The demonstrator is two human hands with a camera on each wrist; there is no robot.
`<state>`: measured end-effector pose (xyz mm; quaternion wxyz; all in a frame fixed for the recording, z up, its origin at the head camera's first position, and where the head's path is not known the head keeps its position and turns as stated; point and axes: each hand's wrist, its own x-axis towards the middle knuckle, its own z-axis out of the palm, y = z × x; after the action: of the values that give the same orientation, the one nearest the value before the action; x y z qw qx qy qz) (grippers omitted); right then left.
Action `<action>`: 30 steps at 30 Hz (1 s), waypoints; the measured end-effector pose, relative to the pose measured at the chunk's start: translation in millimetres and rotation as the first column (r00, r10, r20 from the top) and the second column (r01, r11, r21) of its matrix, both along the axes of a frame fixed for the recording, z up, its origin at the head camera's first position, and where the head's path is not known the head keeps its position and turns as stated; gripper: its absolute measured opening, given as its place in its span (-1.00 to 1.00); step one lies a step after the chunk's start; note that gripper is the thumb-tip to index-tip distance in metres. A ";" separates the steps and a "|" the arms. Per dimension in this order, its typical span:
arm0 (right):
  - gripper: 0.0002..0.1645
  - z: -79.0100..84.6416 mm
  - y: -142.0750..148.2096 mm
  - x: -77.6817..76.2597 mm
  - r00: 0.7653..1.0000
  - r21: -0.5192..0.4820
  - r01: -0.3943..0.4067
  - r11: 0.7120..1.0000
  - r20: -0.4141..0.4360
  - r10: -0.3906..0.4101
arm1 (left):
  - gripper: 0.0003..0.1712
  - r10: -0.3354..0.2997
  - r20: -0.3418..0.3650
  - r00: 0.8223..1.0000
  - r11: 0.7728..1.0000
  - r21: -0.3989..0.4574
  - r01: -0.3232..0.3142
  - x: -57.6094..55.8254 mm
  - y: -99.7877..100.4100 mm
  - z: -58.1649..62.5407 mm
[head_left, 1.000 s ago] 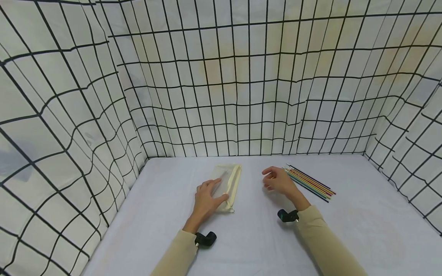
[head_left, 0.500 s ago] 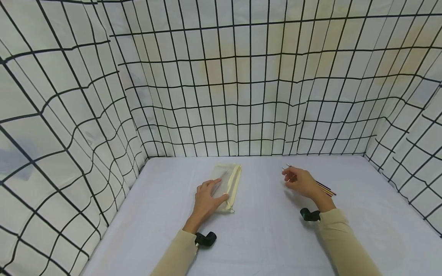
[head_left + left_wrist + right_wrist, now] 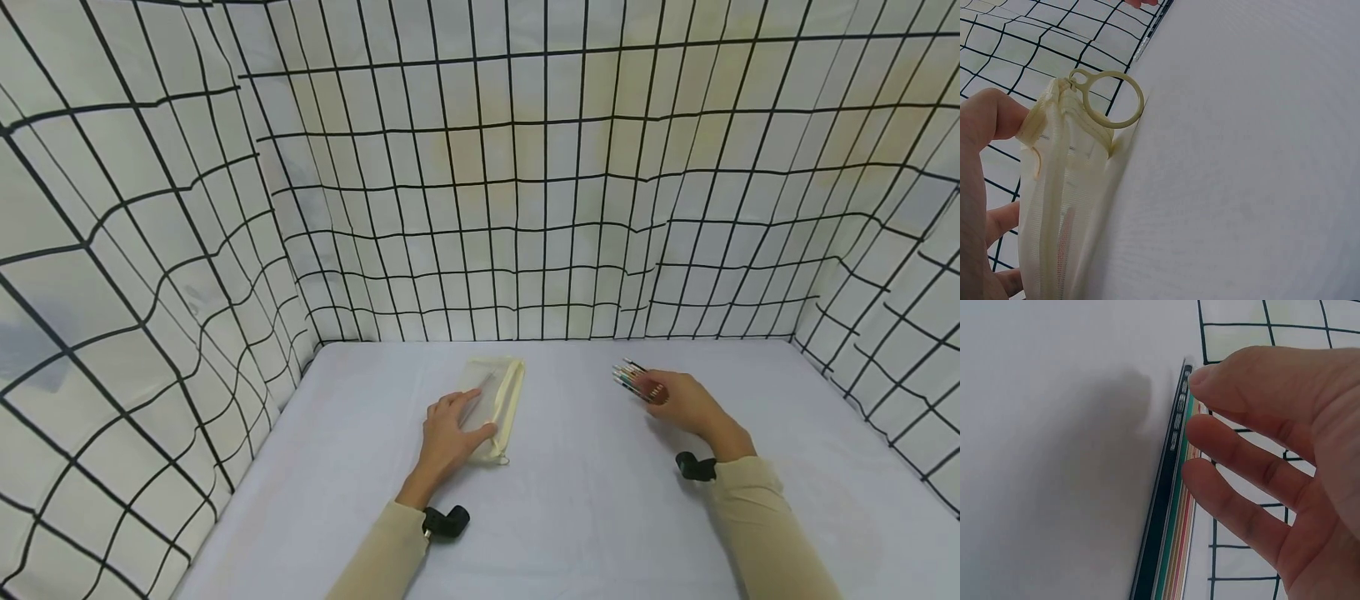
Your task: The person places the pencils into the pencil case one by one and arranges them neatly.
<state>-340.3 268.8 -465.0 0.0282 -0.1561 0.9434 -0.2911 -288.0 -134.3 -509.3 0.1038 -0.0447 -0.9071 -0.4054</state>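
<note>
Head view: left hand [image 3: 450, 433] rests flat, fingers extended, on a cream mesh pouch [image 3: 498, 398] lying on the white table [image 3: 570, 517]; its ring pull [image 3: 1110, 99] sits at the near end. Right hand [image 3: 686, 404] lies over a row of coloured pens [image 3: 636, 382], fingers loosely spread, touching or just above them; grasp cannot be told. Grid-patterned cloth [image 3: 480, 183] walls surround.

A plain white counter [image 3: 570, 517] fills the foreground; white cloth walls with a black grid [image 3: 525, 167] enclose it from nine to three o'clock.
</note>
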 end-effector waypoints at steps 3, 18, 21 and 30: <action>-0.50 -1.4 5.7 -1.2 1.000 0.031 0.004 1.000 -0.003 -0.004 | -0.21 0.000 -0.001 1.000 1.000 0.001 0.000 0.8 -0.3 1.0; -0.51 -7.1 17.7 -0.2 1.000 0.132 0.021 0.991 -0.010 -0.020 | -0.21 -0.002 0.010 1.000 1.000 0.006 0.002 0.4 -0.5 -0.2; -0.52 -6.7 17.5 0.3 1.000 0.142 0.021 0.990 -0.016 -0.019 | -0.20 -0.002 0.010 1.000 1.000 0.003 0.002 0.5 0.0 0.1; -0.59 -10.3 14.6 -2.7 0.999 0.180 0.016 0.984 -0.051 -0.007 | -0.21 0.003 0.005 1.000 1.000 -0.005 -0.003 0.6 0.7 -0.9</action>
<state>-343.0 283.4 -475.4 0.0170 -0.1546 0.9672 -0.2008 -287.4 -133.6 -510.2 0.1020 -0.0428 -0.9085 -0.4030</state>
